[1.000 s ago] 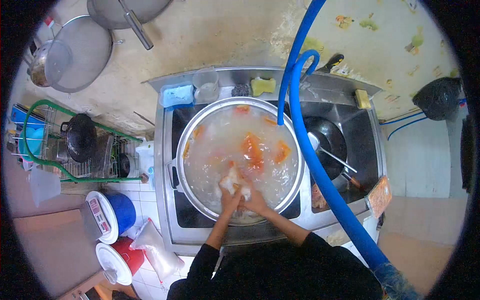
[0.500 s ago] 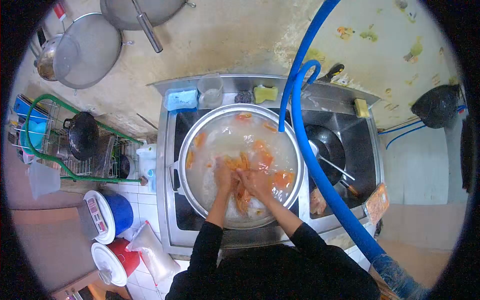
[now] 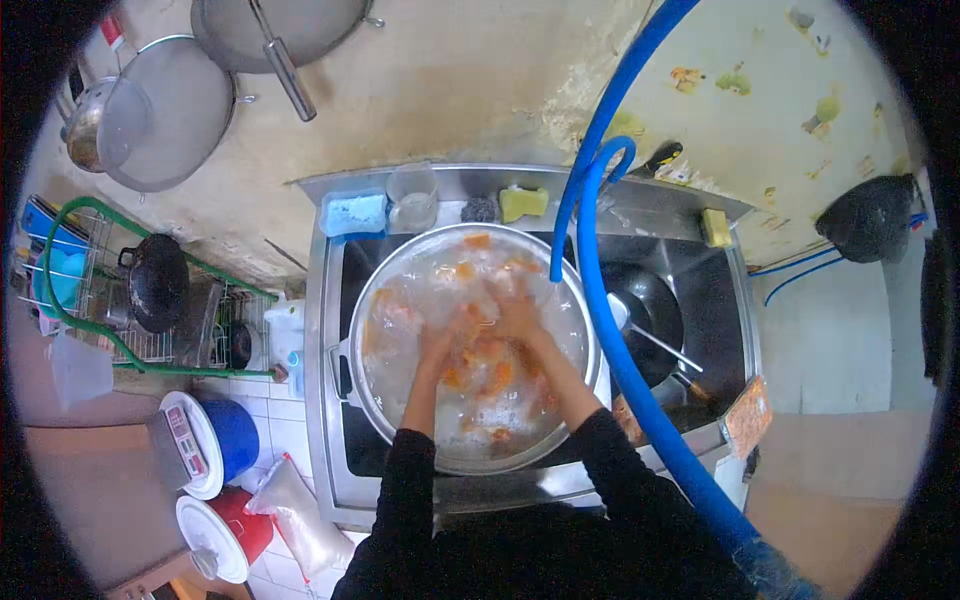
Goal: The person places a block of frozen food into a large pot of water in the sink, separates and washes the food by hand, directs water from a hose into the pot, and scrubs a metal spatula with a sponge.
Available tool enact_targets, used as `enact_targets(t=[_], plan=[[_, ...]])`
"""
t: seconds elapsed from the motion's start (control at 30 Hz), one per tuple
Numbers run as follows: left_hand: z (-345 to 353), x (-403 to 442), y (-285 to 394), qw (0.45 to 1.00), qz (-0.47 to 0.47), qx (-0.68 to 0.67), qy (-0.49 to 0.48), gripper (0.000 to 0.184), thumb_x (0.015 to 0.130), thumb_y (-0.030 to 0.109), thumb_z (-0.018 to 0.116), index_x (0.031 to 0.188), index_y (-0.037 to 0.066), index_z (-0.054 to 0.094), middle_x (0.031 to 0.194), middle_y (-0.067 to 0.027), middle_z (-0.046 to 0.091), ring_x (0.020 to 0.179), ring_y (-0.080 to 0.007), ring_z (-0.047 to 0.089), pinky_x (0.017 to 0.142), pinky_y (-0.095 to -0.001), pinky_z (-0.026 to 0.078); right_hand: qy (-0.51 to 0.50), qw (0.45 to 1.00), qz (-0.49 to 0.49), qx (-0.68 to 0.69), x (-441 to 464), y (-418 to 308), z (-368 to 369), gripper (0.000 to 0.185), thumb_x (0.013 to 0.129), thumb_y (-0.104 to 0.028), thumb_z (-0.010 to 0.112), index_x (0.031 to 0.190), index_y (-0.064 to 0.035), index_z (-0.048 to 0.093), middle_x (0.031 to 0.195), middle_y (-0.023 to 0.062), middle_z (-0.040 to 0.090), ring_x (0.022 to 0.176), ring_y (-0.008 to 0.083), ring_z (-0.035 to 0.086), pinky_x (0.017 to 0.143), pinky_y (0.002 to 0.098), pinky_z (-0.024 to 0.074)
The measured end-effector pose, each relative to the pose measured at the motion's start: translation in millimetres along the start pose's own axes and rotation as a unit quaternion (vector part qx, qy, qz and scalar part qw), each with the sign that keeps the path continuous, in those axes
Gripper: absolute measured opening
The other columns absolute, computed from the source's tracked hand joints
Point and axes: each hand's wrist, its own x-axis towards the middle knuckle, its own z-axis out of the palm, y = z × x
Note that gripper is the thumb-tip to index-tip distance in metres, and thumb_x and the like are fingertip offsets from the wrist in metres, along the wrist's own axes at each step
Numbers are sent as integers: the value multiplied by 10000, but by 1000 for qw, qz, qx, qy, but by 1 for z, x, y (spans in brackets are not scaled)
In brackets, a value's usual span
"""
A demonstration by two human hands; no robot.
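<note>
A large round metal pot (image 3: 357,385) full of cloudy water sits over the left basin of a steel sink. Orange and pale pieces (image 3: 490,372) float in it, too blurred to identify. My left hand (image 3: 440,345) dips into the water left of the middle, its fingers hidden among the pieces. Farther right, my right hand (image 3: 517,315) reaches in with its fingers spread and nothing visibly held. A blue hose (image 3: 600,250) hangs over the pot's right rim.
The right basin holds a black wok (image 3: 650,310) with a ladle (image 3: 668,348). Sponges, a scrubber and a plastic cup (image 3: 411,200) line the back ledge. A dish rack (image 3: 150,350) stands left, with lidded buckets (image 3: 205,445) below.
My hands were close together around a pale piece, then around orange pieces; now they are apart. My right hand has moved forward, and the floating pieces have shifted.
</note>
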Motion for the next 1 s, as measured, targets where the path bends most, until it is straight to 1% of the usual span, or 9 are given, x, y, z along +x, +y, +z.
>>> enact_targets(t=[0.1, 0.33, 0.47, 0.53, 0.57, 0.67, 0.73, 0.87, 1.0], plan=[[15, 35, -19, 980, -52, -170, -90, 655, 718, 456, 634, 1179, 12, 496, 1102, -165, 550, 1006, -273, 534, 873, -346, 407, -70, 994, 76, -39, 20, -8, 16, 668, 642, -494, 678, 1220, -240, 463, 1344, 259, 250, 1116, 477, 380, 943, 498, 334], [57, 83, -23, 986, 140, -66, 59, 644, 792, 490, 535, 1220, 18, 437, 1170, -147, 488, 1052, -270, 475, 899, -357, 373, -110, 984, 140, 29, 45, -11, 15, 502, 700, -462, 634, 1098, -172, 536, 1342, 237, 277, 1138, 433, 384, 940, 483, 336], [40, 91, -10, 990, -34, 120, -73, 696, 847, 511, 443, 1346, 47, 298, 1335, -140, 361, 1223, -282, 348, 999, -378, 296, -129, 971, 175, 95, 30, -18, -12, 429, 734, -443, 609, 1028, -132, 579, 1340, 225, 292, 1151, 409, 387, 939, 474, 338], [47, 77, -11, 951, -14, -309, -7, 586, 851, 490, 455, 1076, -42, 550, 1035, -144, 575, 929, -220, 536, 780, -338, 426, -115, 968, 182, 129, 11, -24, -33, 360, 751, -408, 603, 933, -97, 615, 1326, 210, 328, 1164, 372, 386, 931, 468, 338], [39, 70, -13, 951, -16, -307, -8, 586, 851, 490, 455, 1076, -42, 550, 1035, -144, 575, 929, -220, 536, 780, -338, 426, -105, 966, 186, 147, 0, -27, -43, 322, 759, -377, 604, 856, -72, 641, 1312, 198, 361, 1174, 341, 384, 923, 465, 338], [1, 35, -27, 950, 64, -252, -173, 695, 824, 543, 459, 1162, -64, 469, 1135, -211, 508, 1037, -320, 484, 886, -391, 377, -25, 996, -39, 77, -42, -15, -62, 519, 767, -510, 556, 1175, -190, 540, 1348, 227, 258, 1252, 416, 240, 1005, 505, 230], [-19, 5, -53, 954, 235, 185, 22, 817, 781, 597, 488, 1273, -40, 347, 1271, -249, 375, 1181, -407, 338, 1003, -450, 247, -30, 985, -47, 163, -76, -28, -90, 633, 716, -554, 590, 1261, -267, 443, 1375, 227, 176, 1270, 442, 140, 994, 571, 174], [-48, -102, -42, 892, 77, 427, -125, 1031, 680, 632, 586, 1358, -16, 156, 1374, -248, 192, 1269, -406, 188, 1036, -510, 153, -120, 988, -91, 41, -149, -30, -70, 898, 577, -593, 683, 1345, -369, 275, 1417, 222, -34, 1267, 508, 25, 959, 660, 121], [-14, -136, -73, 967, 102, 153, -175, 987, 692, 612, 589, 1342, -20, 200, 1306, -266, 313, 1233, -409, 272, 1008, -491, 235, -265, 960, -13, -85, -184, -57, -29, 864, 606, -487, 703, 1347, -299, 300, 1394, 274, 112, 1243, 526, 151, 977, 624, 177]])
